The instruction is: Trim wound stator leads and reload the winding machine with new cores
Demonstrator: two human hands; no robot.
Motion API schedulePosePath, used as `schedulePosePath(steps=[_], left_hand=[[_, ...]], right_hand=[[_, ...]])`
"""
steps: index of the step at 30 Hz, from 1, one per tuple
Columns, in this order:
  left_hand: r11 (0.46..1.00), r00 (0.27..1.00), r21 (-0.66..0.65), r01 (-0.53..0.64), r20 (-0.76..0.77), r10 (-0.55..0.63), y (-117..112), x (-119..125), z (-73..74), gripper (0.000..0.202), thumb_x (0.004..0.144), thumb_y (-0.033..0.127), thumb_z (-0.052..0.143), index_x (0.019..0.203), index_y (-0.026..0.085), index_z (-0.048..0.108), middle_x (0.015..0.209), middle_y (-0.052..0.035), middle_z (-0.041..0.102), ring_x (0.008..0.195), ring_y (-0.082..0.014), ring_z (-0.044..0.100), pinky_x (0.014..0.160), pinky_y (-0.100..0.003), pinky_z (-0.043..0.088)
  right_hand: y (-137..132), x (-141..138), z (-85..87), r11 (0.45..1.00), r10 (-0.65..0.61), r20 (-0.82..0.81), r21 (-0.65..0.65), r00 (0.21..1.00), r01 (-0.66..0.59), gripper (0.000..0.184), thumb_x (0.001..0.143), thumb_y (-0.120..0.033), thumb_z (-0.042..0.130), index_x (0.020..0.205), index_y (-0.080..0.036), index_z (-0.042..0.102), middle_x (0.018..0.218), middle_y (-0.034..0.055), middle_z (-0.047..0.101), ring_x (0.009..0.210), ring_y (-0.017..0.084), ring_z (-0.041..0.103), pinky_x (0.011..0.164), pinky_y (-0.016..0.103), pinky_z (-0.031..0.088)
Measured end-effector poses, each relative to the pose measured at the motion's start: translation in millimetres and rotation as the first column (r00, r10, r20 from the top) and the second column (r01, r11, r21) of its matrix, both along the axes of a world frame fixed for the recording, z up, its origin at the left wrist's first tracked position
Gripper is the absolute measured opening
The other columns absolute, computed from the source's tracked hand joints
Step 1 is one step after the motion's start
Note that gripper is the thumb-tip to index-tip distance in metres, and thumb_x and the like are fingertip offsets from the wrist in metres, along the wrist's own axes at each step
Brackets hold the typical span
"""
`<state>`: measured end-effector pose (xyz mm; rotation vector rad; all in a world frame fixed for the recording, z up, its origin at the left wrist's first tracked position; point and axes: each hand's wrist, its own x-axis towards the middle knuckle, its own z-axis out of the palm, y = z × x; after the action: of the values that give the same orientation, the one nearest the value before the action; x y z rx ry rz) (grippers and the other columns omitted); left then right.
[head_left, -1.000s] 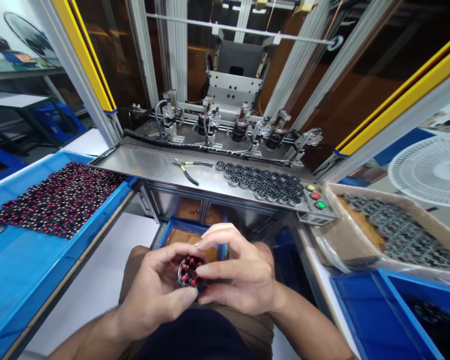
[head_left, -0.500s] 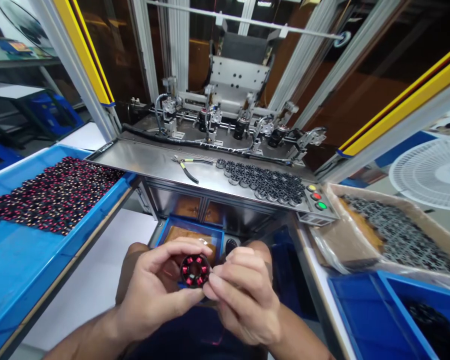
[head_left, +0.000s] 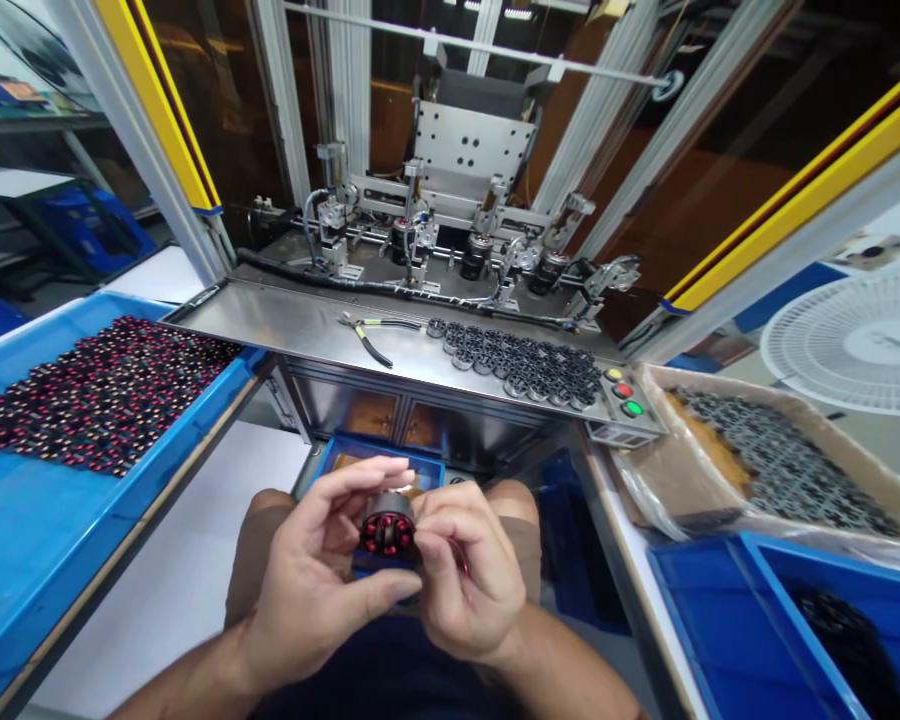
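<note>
A small round motor stator (head_left: 388, 522) with a dark grey rim and red wire coils is held over my lap, its coil side tilted down toward me. My left hand (head_left: 319, 570) curls around its left and far side, the thumb stretched out below and apart from it. At the stator's right edge, my right hand (head_left: 471, 570) is closed in a pinch. A thin red wire (head_left: 462, 560) shows among the right hand's fingers; its link to the stator is hidden by the fingertips.
A steel ledge (head_left: 285, 325) ahead carries cutting pliers (head_left: 371, 335) and rows of dark stator cores (head_left: 517, 360). Behind it stands a winding machine (head_left: 472, 250). A blue tray (head_left: 45, 520) of red-wound stators is at left; a lined carton (head_left: 645, 480) and blue bin (head_left: 709, 620) are at right.
The stator has tipped from facing me to showing its rim on top. My right hand has turned and shifted slightly left, its fingers more curled. The view has shifted a little.
</note>
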<state>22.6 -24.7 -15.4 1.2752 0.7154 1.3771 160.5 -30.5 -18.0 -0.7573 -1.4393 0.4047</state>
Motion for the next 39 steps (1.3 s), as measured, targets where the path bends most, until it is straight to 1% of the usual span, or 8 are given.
schedulePosePath(steps=[5,9,17,20,28,31,35,39], left_hand=[[0.933,0.942,-0.179,0.313,-0.07,-0.329,8.7,-17.2,-1.9,0.039,0.079,0.033,0.077,0.114,0.024,0.061,0.096,-0.0023,0.067,0.086,-0.0142,0.066,0.076,-0.019,0.052],[0.84,0.869,-0.225,0.494,0.101,-0.484,11.4,-19.4,-4.6,0.028,0.09,0.038,0.065,0.112,0.023,0.058,0.084,-0.0021,0.069,0.078,-0.0136,0.066,0.073,-0.022,0.051],[0.813,0.821,-0.174,0.556,0.265,-0.505,12.4,-13.5,-8.1,0.031,0.091,0.041,0.061,0.118,0.025,0.057,0.089,-0.003,0.066,0.076,-0.0151,0.068,0.069,-0.026,0.055],[0.833,0.825,-0.12,0.54,0.271,-0.496,12.7,-16.2,-10.1,0.029,0.091,0.04,0.061,0.118,0.028,0.058,0.113,-0.0067,0.063,0.085,-0.0176,0.069,0.068,-0.027,0.056],[0.948,0.91,-0.051,0.314,0.3,-0.285,12.7,-12.6,-7.4,0.034,0.078,0.034,0.079,0.103,0.028,0.056,0.124,-0.0051,0.063,0.127,-0.027,0.056,0.1,-0.039,0.05],[0.902,0.908,-0.183,0.392,0.238,-0.346,12.8,-9.0,-9.8,0.048,0.073,0.041,0.082,0.11,0.025,0.057,0.116,-0.0075,0.066,0.111,-0.0237,0.065,0.087,-0.03,0.054],[0.75,0.814,-0.316,0.581,0.207,-0.542,10.9,-6.8,-12.0,0.031,0.088,0.039,0.068,0.107,0.019,0.054,0.078,-0.0036,0.071,0.07,-0.0158,0.069,0.067,-0.026,0.055],[0.822,0.858,-0.254,0.509,0.229,-0.46,8.7,-5.7,-11.3,0.025,0.091,0.032,0.065,0.109,0.023,0.052,0.083,-0.0025,0.072,0.073,-0.0154,0.071,0.067,-0.026,0.057]], right_hand=[[5.2,11.2,3.3,0.997,0.072,0.083,0.001,0.994,-0.072,0.01,0.093,-0.012,0.054,0.091,-0.018,0.062,0.076,0.0047,0.061,0.072,0.017,0.061,0.062,0.03,0.054],[4.6,17.1,7.0,0.997,0.075,0.156,-0.001,0.985,-0.076,0.009,0.093,-0.013,0.055,0.09,-0.018,0.062,0.076,0.0048,0.063,0.07,0.015,0.06,0.06,0.027,0.053],[0.4,22.6,12.8,0.999,-0.003,0.233,-0.034,0.972,0.012,0.01,0.092,-0.012,0.056,0.089,-0.018,0.063,0.075,0.0042,0.064,0.07,0.016,0.061,0.06,0.027,0.052],[2.9,21.8,12.8,0.998,-0.012,0.176,-0.065,0.984,0.024,0.012,0.09,-0.008,0.057,0.087,-0.018,0.064,0.074,0.0032,0.063,0.069,0.015,0.06,0.06,0.027,0.05],[8.5,23.0,12.4,0.993,0.07,0.117,-0.1,0.991,-0.058,0.011,0.091,-0.012,0.058,0.083,-0.018,0.062,0.072,0.0033,0.062,0.067,0.015,0.059,0.06,0.029,0.051],[9.1,27.5,16.4,0.995,0.097,0.185,-0.028,0.978,-0.094,0.009,0.093,-0.015,0.057,0.087,-0.018,0.063,0.072,0.0044,0.064,0.068,0.016,0.061,0.06,0.029,0.054],[9.4,34.1,21.0,0.995,0.07,0.305,0.043,0.95,-0.087,0.007,0.094,-0.016,0.057,0.09,-0.017,0.063,0.075,0.0057,0.066,0.068,0.015,0.064,0.059,0.026,0.056],[5.9,32.9,19.5,1.0,0.012,0.325,0.022,0.946,-0.02,0.008,0.092,-0.013,0.058,0.089,-0.018,0.064,0.073,0.0035,0.064,0.066,0.015,0.062,0.059,0.027,0.053]])
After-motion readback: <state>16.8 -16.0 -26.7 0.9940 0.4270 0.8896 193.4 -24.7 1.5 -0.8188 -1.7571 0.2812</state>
